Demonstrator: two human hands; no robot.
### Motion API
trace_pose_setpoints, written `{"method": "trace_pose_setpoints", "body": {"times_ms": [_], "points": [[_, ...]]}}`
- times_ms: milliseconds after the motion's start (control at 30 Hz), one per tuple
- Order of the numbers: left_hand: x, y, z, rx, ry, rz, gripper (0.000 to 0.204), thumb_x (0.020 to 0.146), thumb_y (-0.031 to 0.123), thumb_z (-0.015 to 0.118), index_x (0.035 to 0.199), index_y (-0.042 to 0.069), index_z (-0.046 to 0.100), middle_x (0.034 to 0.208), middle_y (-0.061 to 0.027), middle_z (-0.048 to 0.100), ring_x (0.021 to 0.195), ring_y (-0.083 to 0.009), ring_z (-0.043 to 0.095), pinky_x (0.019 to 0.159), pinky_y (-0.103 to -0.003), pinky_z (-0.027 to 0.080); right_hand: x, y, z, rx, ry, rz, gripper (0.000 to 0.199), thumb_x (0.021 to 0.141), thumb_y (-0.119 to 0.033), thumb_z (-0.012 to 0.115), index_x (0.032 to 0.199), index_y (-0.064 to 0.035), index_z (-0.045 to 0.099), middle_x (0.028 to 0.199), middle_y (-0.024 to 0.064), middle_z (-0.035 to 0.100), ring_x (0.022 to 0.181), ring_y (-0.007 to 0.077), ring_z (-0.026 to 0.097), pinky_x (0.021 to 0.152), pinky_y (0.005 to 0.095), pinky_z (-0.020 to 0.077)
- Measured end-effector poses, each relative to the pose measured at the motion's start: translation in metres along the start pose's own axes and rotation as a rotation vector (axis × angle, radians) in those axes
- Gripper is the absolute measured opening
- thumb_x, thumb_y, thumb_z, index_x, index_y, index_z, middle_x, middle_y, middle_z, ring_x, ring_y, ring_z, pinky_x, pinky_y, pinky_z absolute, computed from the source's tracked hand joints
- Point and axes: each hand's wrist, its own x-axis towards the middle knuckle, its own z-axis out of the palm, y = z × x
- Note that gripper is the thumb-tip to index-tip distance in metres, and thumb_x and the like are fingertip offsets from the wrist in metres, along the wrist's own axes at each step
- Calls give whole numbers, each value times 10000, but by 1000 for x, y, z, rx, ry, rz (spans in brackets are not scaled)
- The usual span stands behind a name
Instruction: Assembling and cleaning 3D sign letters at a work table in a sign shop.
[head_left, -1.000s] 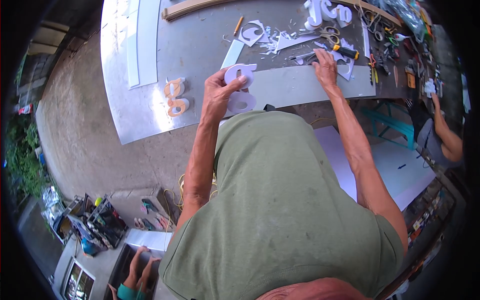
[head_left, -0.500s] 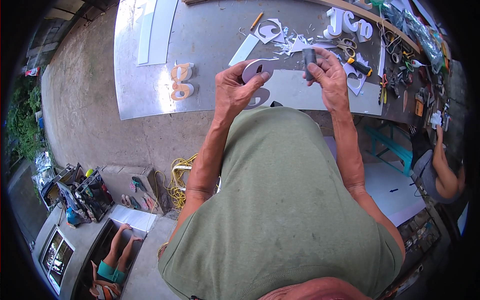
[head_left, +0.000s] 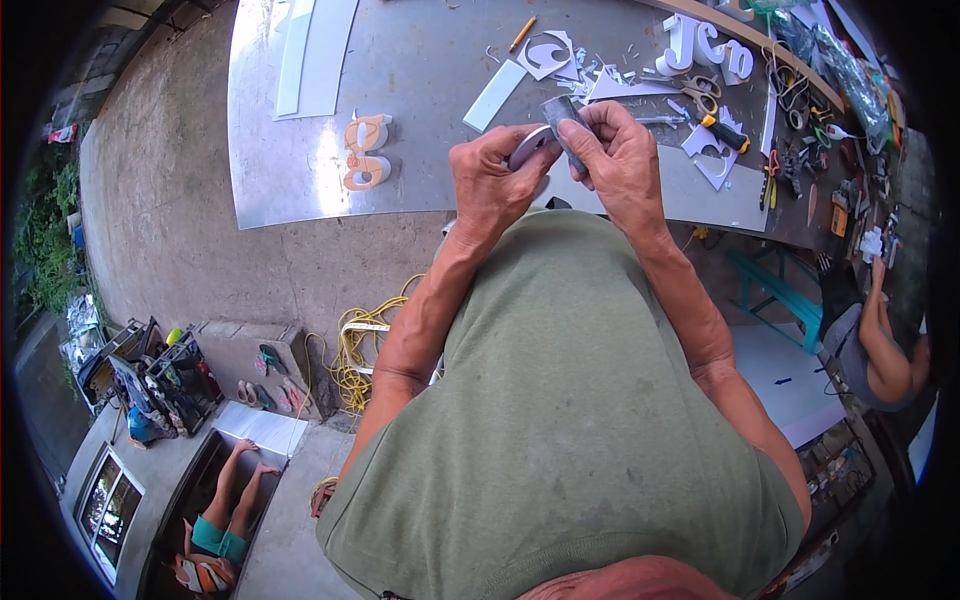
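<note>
Both hands on white cutout above the table

Left hand (head_left: 492, 185) curls closed around a white cutout (head_left: 527, 148), held in the air near the table (head_left: 420, 120) edge. Right hand (head_left: 618, 150) pinches a grey strip (head_left: 563, 125) against the cutout, fingers closed on it. Behind lie scissors (head_left: 703, 92), white letters (head_left: 705, 45), scraps (head_left: 610, 85), a pencil (head_left: 522, 33); orange shapes (head_left: 365, 150) sit to the left

Both forearms raised from lower edge, converging at chest height; left hand (head_left: 490, 185) curled shut, right hand (head_left: 620, 160) pinching, fingertips touching.
</note>
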Motion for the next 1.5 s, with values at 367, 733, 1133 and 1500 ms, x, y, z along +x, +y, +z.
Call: {"method": "trace_pose_setpoints", "body": {"times_ms": [367, 733, 1133, 1500], "points": [[4, -5, -2, 131, 67, 243, 117, 791, 32, 780, 907, 22, 766, 720, -33, 678, 611, -70, 590, 540, -248, 452, 3, 5, 0, 35, 25, -3, 179, 945, -167, 688, 930, -3, 617, 721, 2, 620, 570, 34, 550, 453, 192, 440], [10, -4, -2, 135, 89, 306, 125, 783, 10, 782, 906, 20, 764, 706, -43, 675, 612, -81, 602, 537, -254, 455, 6, 2, 9, 74, 110, -19, 194, 944, -178, 693, 914, 3, 630, 684, 3, 612, 544, 19, 528, 435, 186, 438], [10, -3, -1, 25, 42, 97, 109, 834, 52, 770, 935, 10, 762, 780, -31, 713, 669, -69, 629, 576, -232, 492, 13, 10, 5, 138, 37, 2, 200, 934, -180, 710, 915, -1, 623, 688, 10, 623, 543, 34, 543, 425, 192, 431], [13, -7, 2, -160, -48, -49, 199, 839, 118, 743, 982, -20, 747, 771, -82, 739, 672, -83, 645, 585, -251, 519, 16, 6, 8, -118, 190, -38, 179, 933, -153, 696, 914, 14, 633, 716, 21, 649, 578, 39, 563, 474, 205, 453]]}}
